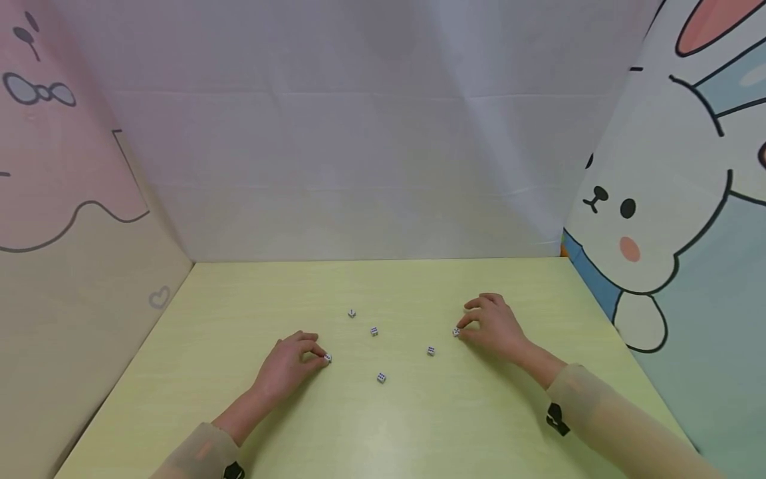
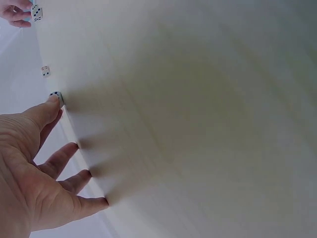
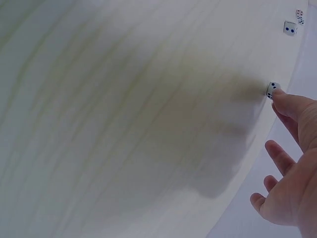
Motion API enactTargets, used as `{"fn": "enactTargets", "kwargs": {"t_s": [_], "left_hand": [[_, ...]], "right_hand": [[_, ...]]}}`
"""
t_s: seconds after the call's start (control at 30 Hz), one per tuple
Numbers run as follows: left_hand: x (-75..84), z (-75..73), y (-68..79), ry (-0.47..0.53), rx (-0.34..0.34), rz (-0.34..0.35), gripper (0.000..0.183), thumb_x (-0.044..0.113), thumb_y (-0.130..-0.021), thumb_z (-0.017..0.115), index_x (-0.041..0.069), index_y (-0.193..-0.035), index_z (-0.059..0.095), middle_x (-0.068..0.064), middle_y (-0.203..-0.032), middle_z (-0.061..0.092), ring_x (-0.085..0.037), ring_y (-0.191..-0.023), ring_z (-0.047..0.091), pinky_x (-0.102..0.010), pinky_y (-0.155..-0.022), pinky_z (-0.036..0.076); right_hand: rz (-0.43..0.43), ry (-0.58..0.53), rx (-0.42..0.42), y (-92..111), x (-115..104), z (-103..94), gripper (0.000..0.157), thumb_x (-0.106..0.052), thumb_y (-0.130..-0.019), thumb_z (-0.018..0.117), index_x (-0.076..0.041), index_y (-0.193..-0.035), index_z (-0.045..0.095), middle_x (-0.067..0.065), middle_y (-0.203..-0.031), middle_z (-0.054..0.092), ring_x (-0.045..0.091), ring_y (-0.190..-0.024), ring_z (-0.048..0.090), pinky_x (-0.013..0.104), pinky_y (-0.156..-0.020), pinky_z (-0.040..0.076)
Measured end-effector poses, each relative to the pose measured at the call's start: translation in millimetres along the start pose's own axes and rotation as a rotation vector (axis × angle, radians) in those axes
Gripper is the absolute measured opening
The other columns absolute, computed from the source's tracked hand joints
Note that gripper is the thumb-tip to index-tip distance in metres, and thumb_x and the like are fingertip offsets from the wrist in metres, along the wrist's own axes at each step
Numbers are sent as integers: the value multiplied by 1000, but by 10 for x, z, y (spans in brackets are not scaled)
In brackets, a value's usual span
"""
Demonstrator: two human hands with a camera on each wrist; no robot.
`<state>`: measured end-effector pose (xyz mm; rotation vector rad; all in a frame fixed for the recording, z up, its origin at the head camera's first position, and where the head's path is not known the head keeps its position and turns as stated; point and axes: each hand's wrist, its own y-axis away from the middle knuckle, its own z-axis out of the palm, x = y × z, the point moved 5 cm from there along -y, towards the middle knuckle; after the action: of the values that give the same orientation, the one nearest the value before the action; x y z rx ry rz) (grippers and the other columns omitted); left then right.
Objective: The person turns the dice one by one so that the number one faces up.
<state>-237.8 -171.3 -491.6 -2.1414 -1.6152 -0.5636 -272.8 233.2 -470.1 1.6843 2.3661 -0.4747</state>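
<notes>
My left hand [image 1: 288, 367] pinches a white die [image 1: 328, 358] between thumb and index finger at the tabletop; its other fingers are spread toward the table. In the left wrist view, that die [image 2: 56, 96] shows dark pips past the thumb tip. On the other side, my right hand [image 1: 495, 327] pinches a second white die [image 1: 456, 332] by its thumb and index fingertip. The right wrist view shows this die [image 3: 272, 89] with the remaining fingers held off it. Between the hands lie a die [image 1: 431, 350], a nearer die [image 1: 381, 378], and two farther dice [image 1: 374, 331].
The pale yellow table [image 1: 419, 426] runs back to a white cloth wall [image 1: 359, 166]. A pink and cream cartoon panel [image 1: 72, 199] stands at the left, and a panel with a rabbit drawing [image 1: 676, 199] at the right.
</notes>
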Motion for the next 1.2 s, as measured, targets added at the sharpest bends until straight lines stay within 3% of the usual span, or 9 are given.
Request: {"fn": "enactTargets", "kwargs": {"t_s": [0.87,1.0,1.2], "left_hand": [[6,4,-10,10,3,-1,6,22,-89,82,25,-87,78,-11,-132,66,-40,-133,54,-72,-113,24],[3,8,-12,4,1,-3,5,23,-89,82,24,-88,78,-11,-132,66,-40,-132,54,-72,-113,24],[-1,2,-8,1,-4,-6,6,25,-88,82,21,-89,78,-12,-133,66,-41,-134,51,-72,-113,24]], "right_hand": [[-5,13,10,-7,12,25,4,-23,-85,85,-24,-86,81,12,-125,67,46,-134,41,69,-105,37],[20,-46,11,-11,43,48,4,-23,-85,85,-21,-88,82,13,-125,67,48,-134,40,67,-108,35],[83,-256,51,-8,117,83,9,-23,-89,81,-15,-94,82,18,-126,68,46,-130,45,61,-112,26]]}}
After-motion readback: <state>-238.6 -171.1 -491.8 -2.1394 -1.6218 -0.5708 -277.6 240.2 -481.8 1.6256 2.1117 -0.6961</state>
